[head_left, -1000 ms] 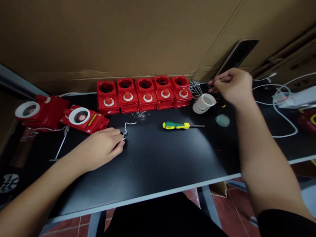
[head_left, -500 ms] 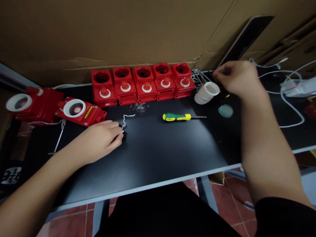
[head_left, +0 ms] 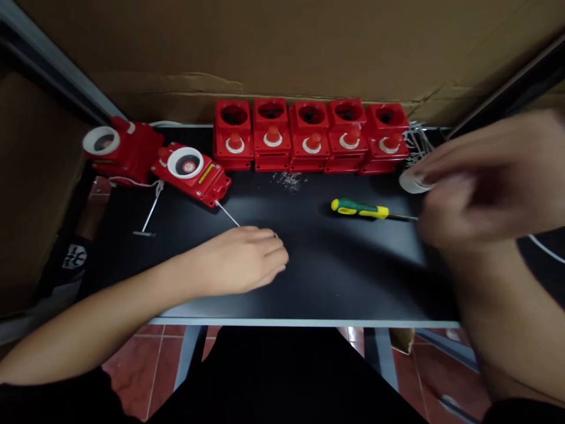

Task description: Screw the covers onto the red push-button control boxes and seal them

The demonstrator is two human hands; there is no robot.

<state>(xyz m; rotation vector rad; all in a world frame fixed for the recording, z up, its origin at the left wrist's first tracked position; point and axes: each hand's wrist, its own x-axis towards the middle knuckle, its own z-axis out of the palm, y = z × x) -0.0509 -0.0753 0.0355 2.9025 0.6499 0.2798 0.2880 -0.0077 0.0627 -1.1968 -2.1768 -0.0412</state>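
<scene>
My left hand [head_left: 247,256] lies low over the table with its fingers curled closed on a white cord [head_left: 228,214]. That cord runs in a straight line from the end of a red box [head_left: 194,174], which has a white ring and a yellow label. My right hand [head_left: 489,182] is raised at the right and smeared by motion, so what its fingers hold cannot be made out. Beneath it, a white cylindrical container [head_left: 412,181] is partly covered. A green and yellow screwdriver [head_left: 359,209] lies on the table, its tip behind my right hand.
Several red housings [head_left: 309,138] stand in a row against the cardboard [head_left: 309,53]. Left of them is another red box [head_left: 132,153] with a white ring. A T-shaped metal rod [head_left: 150,215] hangs on its cord. Metal rods [head_left: 418,141] are piled at the back right of the black table [head_left: 309,294].
My left hand has moved right and towards me, and the cord from the red box now looks taut. My right hand has come back from the rear of the table. The camera view has shifted left.
</scene>
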